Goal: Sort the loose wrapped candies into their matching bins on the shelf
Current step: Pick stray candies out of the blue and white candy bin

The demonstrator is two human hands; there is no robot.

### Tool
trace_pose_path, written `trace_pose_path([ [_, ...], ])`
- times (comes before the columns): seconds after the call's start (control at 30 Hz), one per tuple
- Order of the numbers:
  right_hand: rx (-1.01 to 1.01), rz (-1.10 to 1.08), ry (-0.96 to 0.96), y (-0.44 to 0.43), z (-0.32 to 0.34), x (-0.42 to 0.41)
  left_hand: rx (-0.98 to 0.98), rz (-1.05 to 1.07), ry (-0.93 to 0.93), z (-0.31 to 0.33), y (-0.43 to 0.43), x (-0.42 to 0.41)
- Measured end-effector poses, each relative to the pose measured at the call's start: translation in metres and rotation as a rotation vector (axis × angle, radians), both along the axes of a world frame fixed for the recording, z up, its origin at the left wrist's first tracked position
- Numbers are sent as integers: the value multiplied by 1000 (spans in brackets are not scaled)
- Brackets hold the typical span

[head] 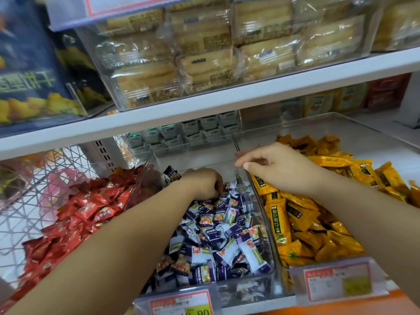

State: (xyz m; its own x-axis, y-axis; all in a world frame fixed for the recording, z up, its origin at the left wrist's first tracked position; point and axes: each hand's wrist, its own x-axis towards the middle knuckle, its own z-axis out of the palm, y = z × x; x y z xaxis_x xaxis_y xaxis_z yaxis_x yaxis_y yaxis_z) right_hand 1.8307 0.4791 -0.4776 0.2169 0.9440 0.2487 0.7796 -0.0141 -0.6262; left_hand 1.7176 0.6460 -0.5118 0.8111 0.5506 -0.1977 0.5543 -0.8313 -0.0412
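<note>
Three clear bins sit side by side on the lower shelf. The left bin holds red candies [91, 208], the middle bin [268, 237] purple-and-white candies [227, 233], and the right bin yellow candies [318, 228]. My left hand [202, 183] reaches deep into the back of the middle bin, its fingers curled down into the purple-and-white pile and its fingertips hidden among the wrappers. A darker wrapper [171, 173] lies just behind that hand. My right hand [275, 165] hovers over the clear wall between the middle and right bins, fingers loosely curled, with nothing visible in it.
Price tags [181, 302] hang on the bin fronts. A white shelf board [227, 103] runs close above the bins, carrying clear boxes of wrapped pastries [204, 64]. Green-white packets [181, 135] are stacked behind the bins. A white wire rack [34, 189] stands at the left.
</note>
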Motion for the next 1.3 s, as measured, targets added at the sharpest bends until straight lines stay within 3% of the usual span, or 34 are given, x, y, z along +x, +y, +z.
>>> trace_pose_path([
  [0.1, -7, -27, -10, 0, 2, -3, -6, 4, -103, 8, -5, -9],
  [0.27, 6, -89, -125, -2, 7, -16, -93, 39, -459, 46, -31, -44],
  [0.4, 48, -132, -263, -10, 13, -35, 82, 117, -685, 72, -58, -105],
  [0.57, 65, -53, -273, -10, 22, -62, 205, 426, -1000, 63, -60, -192],
  [0.63, 31, -22, -246, -7, 23, -72, 205, 475, -963, 49, -56, -215],
  [0.77, -77, 46, -256, 5, 24, -84, 120, 366, -806, 31, -45, -231],
  [0.9, -168, 78, -239, 30, 34, -92, 22, 358, -834, 29, -39, -231],
  [1.03, -421, 229, -395, 87, 32, -115, -3, 313, -840, 28, -39, -222],
  [1.3, -791, 360, -390, 137, 8, -116, -71, 297, -719, 27, -46, -214],
])
